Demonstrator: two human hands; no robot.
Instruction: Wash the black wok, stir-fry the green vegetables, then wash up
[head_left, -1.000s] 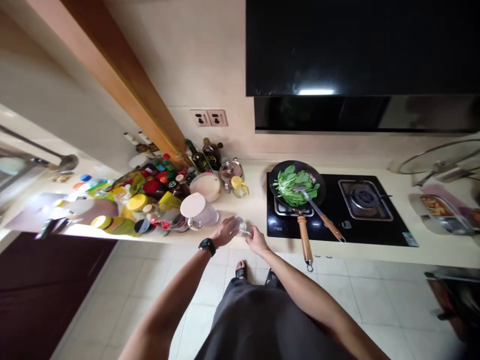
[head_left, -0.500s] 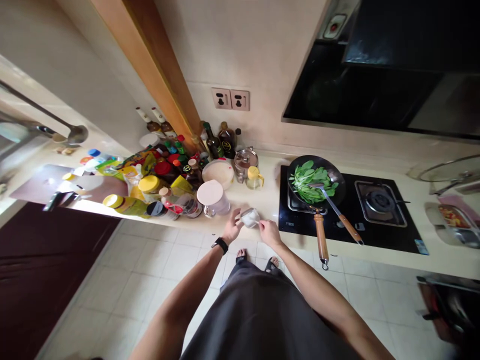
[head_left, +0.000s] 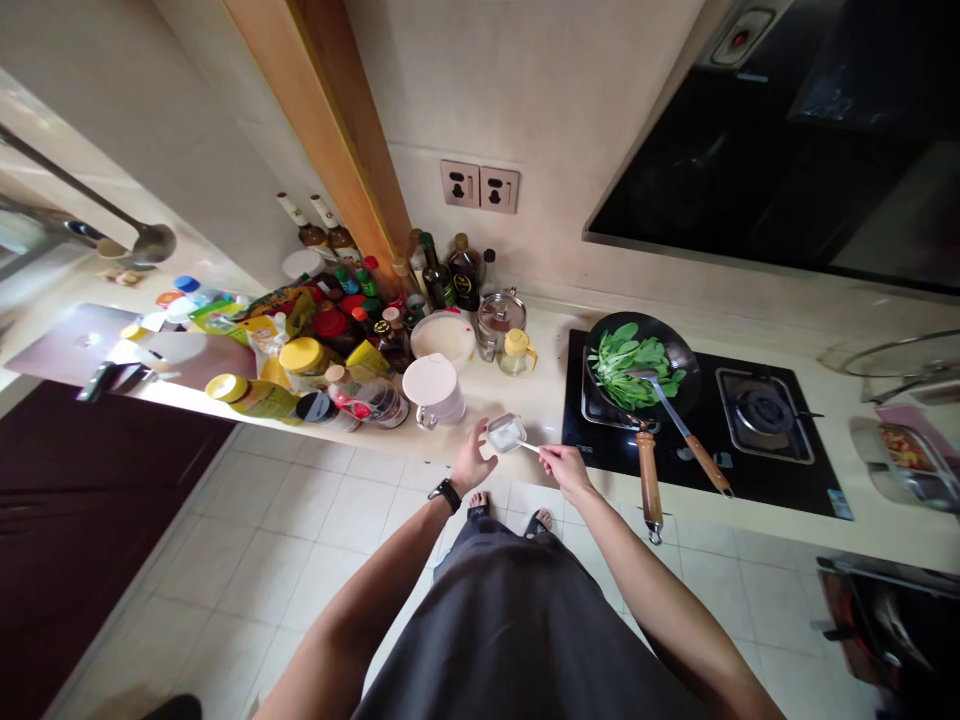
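A small clear container with white contents is at the counter's front edge. My left hand curves around its left side, thumb and fingers at the rim. In my right hand is the handle of a small white spoon. The spoon's other end is over the container, and its tip is hard to make out against the white contents. To the left stands a lidded, pale pink-white pitcher. Leafy greens lie in a black wok to the right, with a wooden-handled spatula resting in it.
The wok sits on the left burner of a black gas stove, its wooden handle jutting over the front edge. An oil pot with a yellow lid stands behind the container. Several bottles and jars crowd the left; a cleaver lies beyond them.
My right hand has drawn back to the right, baring more of the spoon handle. My left hand stays beside the container. The view has shifted slightly.
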